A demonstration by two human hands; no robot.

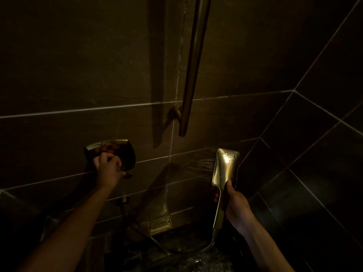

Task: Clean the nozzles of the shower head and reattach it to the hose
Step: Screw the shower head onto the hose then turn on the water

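A flat, rectangular brass shower head (226, 166) with water drops on its back is upright at the right. My right hand (234, 207) grips its handle. Thin streams of water spray from its face leftward onto the wall. The hose (209, 245) joins the handle's lower end and curves down to the left. My left hand (107, 166) holds the lever of the square brass valve plate (117, 149) on the wall.
A brass slide bar (193, 65) runs down the dark tiled wall, fixed by a bracket (174, 112). A round hose outlet (123, 200) and a brass drain grate (160, 225) sit low on the wall. The dark floor (196, 260) is wet. A tiled side wall closes the right.
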